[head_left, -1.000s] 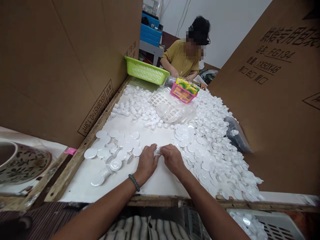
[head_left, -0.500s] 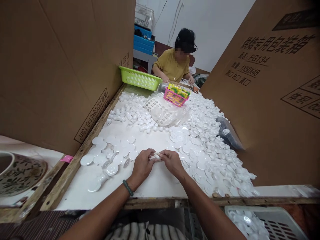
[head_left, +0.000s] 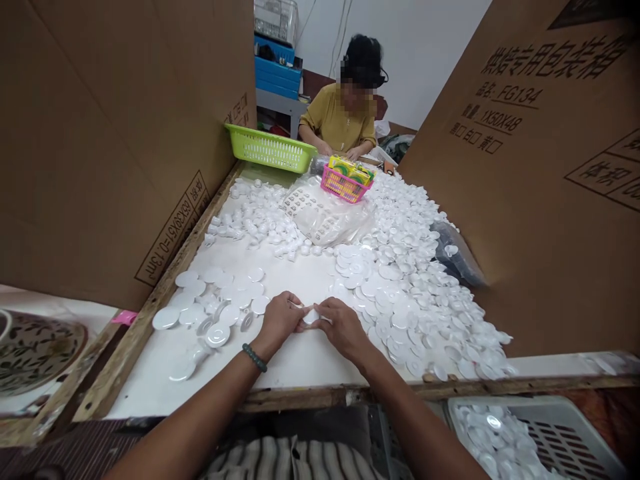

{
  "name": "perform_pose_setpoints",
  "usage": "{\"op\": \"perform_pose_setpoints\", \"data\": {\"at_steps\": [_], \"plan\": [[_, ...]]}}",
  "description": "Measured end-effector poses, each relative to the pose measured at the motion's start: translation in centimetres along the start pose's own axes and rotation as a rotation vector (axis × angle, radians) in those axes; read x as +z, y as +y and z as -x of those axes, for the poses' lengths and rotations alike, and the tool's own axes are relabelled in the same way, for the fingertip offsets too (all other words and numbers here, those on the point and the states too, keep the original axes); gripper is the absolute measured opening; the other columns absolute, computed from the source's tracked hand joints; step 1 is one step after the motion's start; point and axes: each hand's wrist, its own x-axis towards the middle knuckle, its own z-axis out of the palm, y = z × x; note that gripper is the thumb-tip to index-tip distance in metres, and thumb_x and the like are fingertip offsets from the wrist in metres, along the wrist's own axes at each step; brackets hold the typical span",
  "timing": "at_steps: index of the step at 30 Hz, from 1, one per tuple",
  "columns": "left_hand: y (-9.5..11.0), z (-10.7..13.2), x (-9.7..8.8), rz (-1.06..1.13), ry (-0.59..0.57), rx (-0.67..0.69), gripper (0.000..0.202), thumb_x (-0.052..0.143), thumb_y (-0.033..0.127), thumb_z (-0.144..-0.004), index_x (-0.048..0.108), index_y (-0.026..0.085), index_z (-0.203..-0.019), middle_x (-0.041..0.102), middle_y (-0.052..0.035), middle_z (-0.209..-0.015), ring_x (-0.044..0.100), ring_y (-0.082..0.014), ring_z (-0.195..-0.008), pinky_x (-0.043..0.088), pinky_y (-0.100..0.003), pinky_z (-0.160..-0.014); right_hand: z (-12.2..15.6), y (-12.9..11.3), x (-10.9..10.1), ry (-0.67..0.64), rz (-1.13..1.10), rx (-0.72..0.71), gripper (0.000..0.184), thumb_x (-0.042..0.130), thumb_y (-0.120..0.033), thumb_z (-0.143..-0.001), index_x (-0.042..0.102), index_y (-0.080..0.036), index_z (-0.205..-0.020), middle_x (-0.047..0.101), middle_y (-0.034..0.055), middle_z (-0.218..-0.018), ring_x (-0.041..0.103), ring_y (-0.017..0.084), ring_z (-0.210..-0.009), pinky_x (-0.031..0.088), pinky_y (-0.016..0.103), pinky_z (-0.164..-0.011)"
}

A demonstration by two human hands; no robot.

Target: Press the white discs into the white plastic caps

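Note:
My left hand (head_left: pixel 281 321) and my right hand (head_left: pixel 342 327) meet over the front of the white tabletop (head_left: pixel 280 370). Between their fingertips they pinch a small white disc-shaped piece (head_left: pixel 312 316), its face now partly showing; the fingers cover its edges. A beaded bracelet (head_left: pixel 255 358) is on my left wrist. Left of my hands lie several loose white round discs (head_left: pixel 217 335), some with raised rings. To the right spreads a large heap of similar white discs (head_left: pixel 395 310), close beside my right hand.
Small white knob-like parts (head_left: pixel 250 217) lie further back, near a clear plastic bag (head_left: pixel 325 223) and a pink basket (head_left: pixel 345 185) with yellow packets. A green basket (head_left: pixel 273 148) stands behind. Tall cardboard (head_left: pixel 540 200) flanks the table. A person in yellow (head_left: pixel 333 117) sits opposite.
The white piece between my fingers has turned so more of its flat face shows. My hands stay together in about the same place. The view has tilted slightly, and the person opposite has moved their hands together.

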Motion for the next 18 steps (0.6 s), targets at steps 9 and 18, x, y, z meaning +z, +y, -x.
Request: {"op": "perform_pose_setpoints", "data": {"at_steps": [9,18], "plan": [[0.2,-0.6,-0.2,-0.057,-0.007,-0.02,0.017,0.063,0.019,-0.069,0.046,0.018,-0.069,0.053,0.0055,-0.042,0.053,-0.0123,-0.037,0.045,-0.022,-0.04,-2.0,0.2,-1.0,-0.116,-0.045,0.161,0.009,0.071,-0.02,-0.068,0.063,-0.017,-0.069,0.056,-0.0017,-0.064,0.051,0.011,-0.059,0.033,0.022,-0.052],[-0.4,0.2,-0.8,0.048,-0.067,0.096,0.02,0.067,0.022,-0.066,0.049,0.017,-0.074,0.057,0.0048,-0.051,0.056,-0.0107,-0.043,0.045,-0.021,-0.044,0.7,-0.8,1.0,0.124,-0.069,0.156,0.024,0.072,-0.036,-0.067,0.063,-0.018,-0.081,0.055,-0.0006,-0.07,0.05,0.013,-0.064,0.038,0.025,-0.059]]}}
